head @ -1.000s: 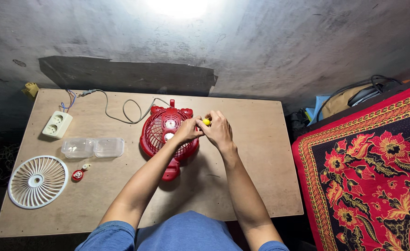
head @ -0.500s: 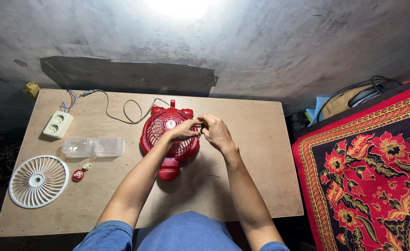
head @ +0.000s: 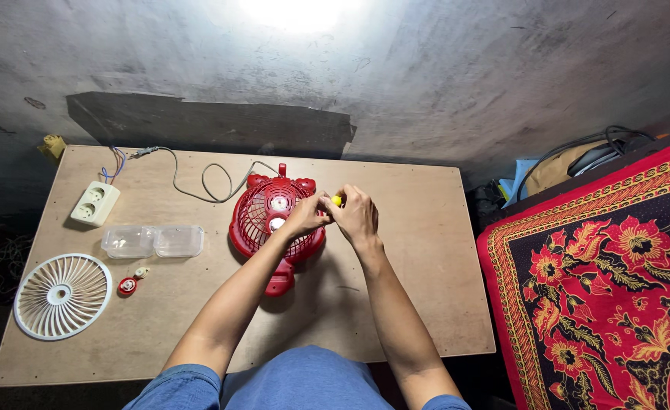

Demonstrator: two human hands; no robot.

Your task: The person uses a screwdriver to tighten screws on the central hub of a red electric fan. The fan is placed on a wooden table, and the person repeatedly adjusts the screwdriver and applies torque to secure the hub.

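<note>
Hands, two: left hand [head: 304, 219] and right hand [head: 356, 214] pinch one yellow-handled tool [head: 336, 200] over one red fan [head: 274, 220]; one white grille [head: 62, 295] far left.

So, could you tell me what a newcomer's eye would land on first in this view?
Most likely the red fan lying at the middle of the wooden table, with the left hand and right hand meeting over its right edge around a small yellow piece. Next, the red floral cloth fills the right side. A white grille lies at the table's left front corner.
</note>
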